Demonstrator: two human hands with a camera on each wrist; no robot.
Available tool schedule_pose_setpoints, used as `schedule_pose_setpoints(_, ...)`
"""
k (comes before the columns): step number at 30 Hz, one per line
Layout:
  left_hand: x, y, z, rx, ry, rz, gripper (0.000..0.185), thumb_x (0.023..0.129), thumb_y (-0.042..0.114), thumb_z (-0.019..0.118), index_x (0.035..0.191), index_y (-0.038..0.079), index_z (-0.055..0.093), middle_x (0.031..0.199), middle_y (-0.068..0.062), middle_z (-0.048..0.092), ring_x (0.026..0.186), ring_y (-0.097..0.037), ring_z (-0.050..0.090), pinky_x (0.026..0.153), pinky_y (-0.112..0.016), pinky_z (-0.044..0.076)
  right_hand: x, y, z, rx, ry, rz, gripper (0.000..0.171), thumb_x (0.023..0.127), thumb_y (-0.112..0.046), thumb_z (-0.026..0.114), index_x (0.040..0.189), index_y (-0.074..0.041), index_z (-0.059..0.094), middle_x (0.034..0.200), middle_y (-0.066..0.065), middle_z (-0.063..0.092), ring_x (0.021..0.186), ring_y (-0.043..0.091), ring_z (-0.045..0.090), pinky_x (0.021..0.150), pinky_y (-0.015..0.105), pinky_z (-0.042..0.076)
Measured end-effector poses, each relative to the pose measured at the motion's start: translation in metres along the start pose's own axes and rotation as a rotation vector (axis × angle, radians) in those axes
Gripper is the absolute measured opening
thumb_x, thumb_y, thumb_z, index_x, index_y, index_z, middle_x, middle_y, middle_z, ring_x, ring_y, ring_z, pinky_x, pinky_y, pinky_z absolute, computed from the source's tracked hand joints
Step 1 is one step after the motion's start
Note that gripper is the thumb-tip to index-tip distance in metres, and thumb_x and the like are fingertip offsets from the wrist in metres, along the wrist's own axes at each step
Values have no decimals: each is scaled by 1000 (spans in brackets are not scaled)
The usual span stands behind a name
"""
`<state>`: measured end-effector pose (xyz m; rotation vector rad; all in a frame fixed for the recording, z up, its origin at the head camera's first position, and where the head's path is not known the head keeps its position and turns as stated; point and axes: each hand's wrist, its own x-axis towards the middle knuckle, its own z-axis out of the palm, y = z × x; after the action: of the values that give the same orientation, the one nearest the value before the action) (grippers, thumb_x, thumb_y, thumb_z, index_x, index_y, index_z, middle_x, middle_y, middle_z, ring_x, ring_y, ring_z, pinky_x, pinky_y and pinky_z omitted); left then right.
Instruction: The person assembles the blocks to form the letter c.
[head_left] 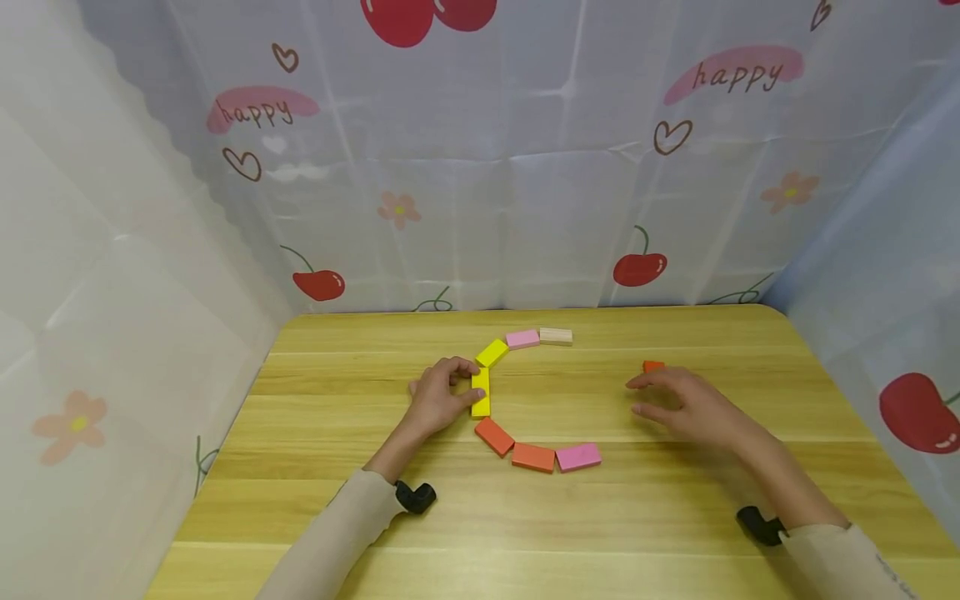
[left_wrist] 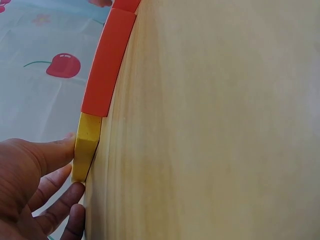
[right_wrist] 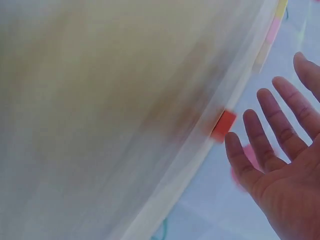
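Note:
My left hand (head_left: pixel 438 396) is at a yellow block (head_left: pixel 481 400) lying on the table, thumb and fingers pinching it. In the left wrist view the thumb meets one end of that yellow block (left_wrist: pixel 87 145), while the other fingers curl by its far end. My right hand (head_left: pixel 686 404) hovers over the right side of the table, fingers apart and holding nothing. Just beyond its fingertips lies an orange-red block (head_left: pixel 653 366), partly covered by the hand in the head view. The right wrist view shows the spread fingers (right_wrist: pixel 270 125) beside this orange-red block (right_wrist: pixel 223 126).
A curved row of blocks opens to the right: a plain wood block (head_left: pixel 556 337), a pink block (head_left: pixel 522 339), another yellow block (head_left: pixel 492 353), two orange-red blocks (head_left: pixel 533 457) and a darker pink block (head_left: pixel 578 457). Patterned curtains (head_left: pixel 525 208) hang behind and beside the wooden table (head_left: pixel 540 533).

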<state>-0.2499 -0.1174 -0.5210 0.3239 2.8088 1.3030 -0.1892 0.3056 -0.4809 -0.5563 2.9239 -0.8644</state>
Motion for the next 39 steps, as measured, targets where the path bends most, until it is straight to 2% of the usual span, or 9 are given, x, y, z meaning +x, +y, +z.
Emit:
schedule_pose_setpoints(3, 0, -1, 1, -5, 0, 2, 30, 95, 28, 85, 121, 21, 74, 124, -2, 71, 114, -28, 63, 96, -53, 23, 2, 11, -7, 19, 42, 21, 41, 102, -32, 76, 135, -8, 71, 135, 14, 73, 129, 39, 65, 108, 63, 51)
schedule_pose_setpoints(7, -1, -2, 1, -7, 2, 5, 29, 95, 28, 85, 121, 21, 74, 124, -2, 72, 113, -27, 63, 95, -53, 23, 8, 21, -13, 26, 79, 42, 40, 101, -26, 77, 133, -3, 71, 129, 17, 73, 117, 37, 68, 98, 58, 59)
schedule_pose_setpoints(16, -1, -2, 2, -17, -3, 7, 28, 95, 28, 84, 120, 23, 74, 124, -2, 72, 114, -29, 63, 97, -54, 23, 22, 42, -20, -44, 21, 90, 51, 99, -23, 79, 141, 2, 64, 138, 29, 61, 115, 47, 68, 96, 62, 59)
schedule_pose_setpoints(20, 0, -3, 3, -14, -9, -2, 28, 95, 29, 84, 121, 23, 74, 125, -1, 71, 115, -28, 63, 97, -53, 22, 26, 49, -20, -24, 5, 112, 46, 100, -20, 78, 138, 2, 66, 135, 27, 67, 112, 43, 70, 97, 61, 58)
schedule_pose_setpoints(26, -1, -5, 3, -17, -11, 0, 28, 96, 28, 84, 121, 22, 74, 125, -2, 71, 114, -28, 64, 97, -54, 23, 33, 52, -18, -16, -21, 154, 43, 101, -27, 78, 134, 0, 69, 127, 23, 73, 106, 34, 71, 94, 56, 58)
schedule_pose_setpoints(39, 2, -5, 1, -12, -2, 17, 30, 95, 30, 85, 122, 23, 74, 123, 0, 71, 114, -28, 63, 97, -53, 22, 33, 53, -17, -2, 9, 123, 31, 102, -19, 76, 128, -4, 73, 123, 20, 76, 107, 36, 73, 96, 58, 58)
